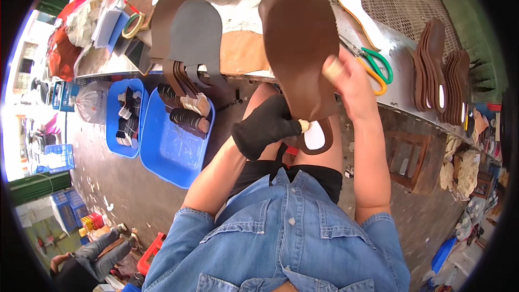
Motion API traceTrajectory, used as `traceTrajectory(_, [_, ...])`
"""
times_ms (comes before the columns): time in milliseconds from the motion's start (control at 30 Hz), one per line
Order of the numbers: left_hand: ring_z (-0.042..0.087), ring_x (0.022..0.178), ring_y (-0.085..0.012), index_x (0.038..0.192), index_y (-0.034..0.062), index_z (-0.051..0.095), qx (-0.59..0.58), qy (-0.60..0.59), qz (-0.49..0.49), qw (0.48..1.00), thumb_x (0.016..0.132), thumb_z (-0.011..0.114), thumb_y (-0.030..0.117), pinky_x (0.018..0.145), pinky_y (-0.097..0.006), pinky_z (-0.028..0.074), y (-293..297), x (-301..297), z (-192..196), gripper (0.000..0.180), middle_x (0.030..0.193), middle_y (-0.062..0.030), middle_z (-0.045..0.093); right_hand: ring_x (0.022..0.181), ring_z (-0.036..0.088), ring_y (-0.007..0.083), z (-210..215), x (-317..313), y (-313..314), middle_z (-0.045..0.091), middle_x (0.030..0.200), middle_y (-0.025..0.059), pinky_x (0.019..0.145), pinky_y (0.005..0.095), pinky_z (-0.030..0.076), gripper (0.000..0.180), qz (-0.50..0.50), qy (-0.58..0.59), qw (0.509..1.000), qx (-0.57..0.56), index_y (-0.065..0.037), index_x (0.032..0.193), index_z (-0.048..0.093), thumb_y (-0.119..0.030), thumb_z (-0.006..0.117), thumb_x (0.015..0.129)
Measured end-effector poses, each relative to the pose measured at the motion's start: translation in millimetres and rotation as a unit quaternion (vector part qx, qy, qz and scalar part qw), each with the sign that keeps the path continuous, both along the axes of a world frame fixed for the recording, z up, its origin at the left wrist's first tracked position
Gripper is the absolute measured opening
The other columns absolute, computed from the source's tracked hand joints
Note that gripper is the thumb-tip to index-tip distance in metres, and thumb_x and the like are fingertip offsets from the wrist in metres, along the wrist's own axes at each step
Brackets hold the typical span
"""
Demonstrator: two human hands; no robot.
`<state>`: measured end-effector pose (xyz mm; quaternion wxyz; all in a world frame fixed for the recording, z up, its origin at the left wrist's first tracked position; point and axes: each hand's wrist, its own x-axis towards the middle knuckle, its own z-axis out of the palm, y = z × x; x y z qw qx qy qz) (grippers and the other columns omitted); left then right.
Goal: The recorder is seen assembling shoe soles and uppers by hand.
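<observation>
My left hand (265,125), in a black glove with bare fingertips, pinches the narrow end of a brown leather insole cover (297,38) over my lap. Below that end a brown insole (318,139) with a white heel patch sticks out; how the two are joined is hidden. My bare right hand (354,84) is closed at the cover's right edge, its taped thumb on the upper face and its fingers partly hidden. Green-and-orange-handled scissors (373,67) lie on the bench just beyond it.
The metal bench (401,43) carries white insoles (354,5), stacked brown insoles (430,67) and grey and brown leather pieces (195,35) overhanging its edge. Blue bins (175,154) with insole stacks stand at left. A wooden frame (408,157) is under the bench. Another person (102,257) sits lower left.
</observation>
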<state>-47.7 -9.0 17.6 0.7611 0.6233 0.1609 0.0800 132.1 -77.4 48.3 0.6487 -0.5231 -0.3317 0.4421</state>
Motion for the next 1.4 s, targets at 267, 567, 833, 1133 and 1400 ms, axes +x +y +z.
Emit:
traceTrajectory(267, [0.061, 0.086, -0.0161, 0.108, -0.0035, 0.059, 0.129, -0.004, 0.315, 0.94, 0.084, 0.065, 0.02, 0.074, -0.029, 0.05, -19, 21, 12, 0.034, 0.098, -0.0126, 0.063, 0.07, 0.062, 0.0204, 6, -19, -3, 0.065, 0.083, 0.0087, 0.061, 0.0311, 0.049, 0.024, -0.188, -0.378, 0.906, -0.032, -0.001, 0.094, 0.062, -0.008, 0.072, 0.073])
traceTrajectory(567, [0.062, 0.093, -0.0197, 0.115, 0.0018, 0.054, -0.242, -0.127, 0.279, 0.92, 0.091, 0.058, 0.027, 0.07, -0.03, 0.052, 17, 13, 10, 0.034, 0.1, -0.0087, 0.063, 0.074, 0.061, 0.0163, 46, -44, -36, 0.065, 0.086, 0.0067, 0.07, 0.0282, 0.048, 0.021, -0.205, -0.45, 0.864, 0.098, -0.001, 0.094, 0.063, -0.004, 0.069, 0.074])
traceTrajectory(833, [0.06, 0.099, -0.0225, 0.124, 0.012, 0.047, -0.321, -0.204, 0.153, 0.912, 0.081, 0.071, 0.03, 0.083, -0.038, 0.052, 28, 9, 5, 0.053, 0.108, -0.0075, 0.06, 0.062, 0.056, 0.007, -4, -21, -72, 0.062, 0.082, 0.0047, 0.05, 0.0189, 0.043, 0.027, 0.167, 0.26, 0.951, -0.007, 0.0, 0.101, 0.058, -0.016, 0.067, 0.082])
traceTrajectory(1133, [0.056, 0.109, -0.0231, 0.13, 0.0048, 0.044, -0.284, -0.189, 0.086, 0.936, 0.083, 0.068, 0.018, 0.092, -0.042, 0.049, 28, 2, 0, 0.055, 0.122, -0.0089, 0.056, 0.074, 0.06, 0.0069, 9, -18, -48, 0.064, 0.084, 0.0013, 0.066, 0.0195, 0.046, 0.019, 0.152, 0.118, 0.981, -0.036, -0.002, 0.092, 0.06, -0.006, 0.07, 0.075])
traceTrajectory(1400, [0.056, 0.109, -0.0215, 0.128, 0.0031, 0.046, -0.251, -0.194, 0.098, 0.943, 0.083, 0.069, 0.017, 0.093, -0.039, 0.048, 32, 7, -7, 0.053, 0.12, -0.0082, 0.057, 0.073, 0.059, 0.0054, -11, -31, -58, 0.063, 0.08, 0.0011, 0.062, 0.0194, 0.046, 0.018, 0.151, 0.118, 0.981, 0.029, -0.003, 0.092, 0.06, -0.01, 0.071, 0.079])
